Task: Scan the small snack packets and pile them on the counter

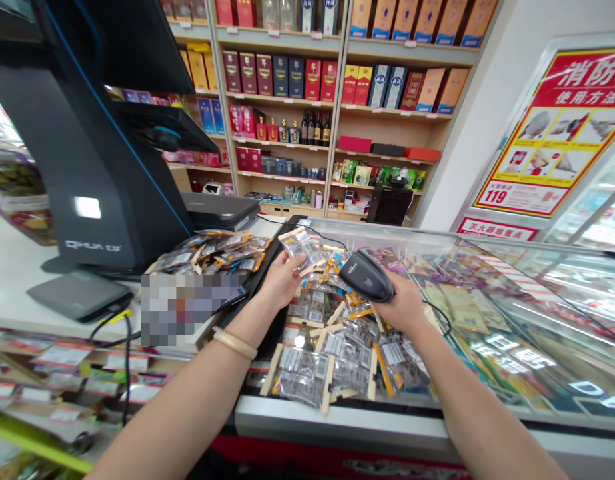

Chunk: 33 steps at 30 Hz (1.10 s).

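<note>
The left hand (283,277) is gripping a clear snack packet (298,245) between thumb and fingers, at the near end of the packet. The right hand (404,303) is closing around a black handheld barcode scanner (366,275); the scanner head is pointing toward the held packet and is standing just apart from it. A black cable (443,319) is curving out beside the right wrist.

Both hands are working above a pile of snack packets (300,373), which is covering part of the glass display counter (347,415). The packets in this pile are overlapping, and several are showing barcode labels and pale or orange edge strips. More flat packages (462,307) are lying under the glass on the right side.

A second heap of packets (212,252) is resting to the left, at the base of the point-of-sale terminal (112,187). A flat gray device (80,295) is lying on the white surface before the terminal. A pixelated patch is hiding the area just below the second heap. A bracelet (236,342) is encircling the left wrist. Shelves of boxes and bottles (282,105) are standing behind the counter.
</note>
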{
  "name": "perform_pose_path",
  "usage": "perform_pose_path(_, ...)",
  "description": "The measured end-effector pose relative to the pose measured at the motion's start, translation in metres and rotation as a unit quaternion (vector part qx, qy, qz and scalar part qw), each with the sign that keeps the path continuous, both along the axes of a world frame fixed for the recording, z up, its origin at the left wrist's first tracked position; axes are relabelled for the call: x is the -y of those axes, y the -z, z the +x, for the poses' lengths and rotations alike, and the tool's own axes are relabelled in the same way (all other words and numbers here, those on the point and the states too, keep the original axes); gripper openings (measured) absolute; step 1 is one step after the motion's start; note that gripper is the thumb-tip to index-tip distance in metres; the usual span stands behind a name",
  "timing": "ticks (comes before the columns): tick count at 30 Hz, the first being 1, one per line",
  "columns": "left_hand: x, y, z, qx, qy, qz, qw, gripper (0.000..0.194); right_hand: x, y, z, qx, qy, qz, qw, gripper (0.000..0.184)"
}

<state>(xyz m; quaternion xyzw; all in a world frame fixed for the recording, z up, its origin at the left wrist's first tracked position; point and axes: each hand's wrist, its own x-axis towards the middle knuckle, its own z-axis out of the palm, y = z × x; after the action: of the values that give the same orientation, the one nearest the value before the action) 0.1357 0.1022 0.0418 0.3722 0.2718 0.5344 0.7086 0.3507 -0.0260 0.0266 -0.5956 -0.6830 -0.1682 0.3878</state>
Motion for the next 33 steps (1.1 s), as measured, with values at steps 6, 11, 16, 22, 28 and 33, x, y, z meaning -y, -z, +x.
perform_pose_path(6, 0.006, -0.001, 0.004, -0.015, 0.026, 0.016, 0.999, 0.029, -0.002, 0.001, -0.002, 0.016, 0.0, -0.023, 1.0, 0.032)
perform_pose_path(11, 0.007, 0.001, 0.006, -0.014, 0.046, 0.044, 0.998, 0.034, -0.002, 0.001, -0.002, 0.015, 0.009, -0.054, 0.998, 0.035)
perform_pose_path(16, 0.007, 0.002, 0.007, -0.014, 0.048, 0.04, 0.998, 0.029, -0.001, 0.0, -0.002, 0.011, 0.011, -0.061, 0.998, 0.032)
perform_pose_path(22, 0.004, -0.006, 0.001, -0.018, 0.025, -0.011, 0.999, 0.02, 0.0, 0.004, 0.002, 0.017, 0.017, -0.041, 0.999, 0.027)
perform_pose_path(28, -0.029, -0.024, -0.034, 0.067, -0.184, -0.034, 0.98, 0.011, -0.002, 0.008, 0.007, 0.03, 0.023, -0.023, 0.999, 0.029)
perform_pose_path(33, -0.055, -0.026, -0.058, 0.093, -0.337, -0.04, 0.936, 0.021, -0.002, 0.01, 0.008, 0.023, 0.017, -0.027, 0.999, 0.029)
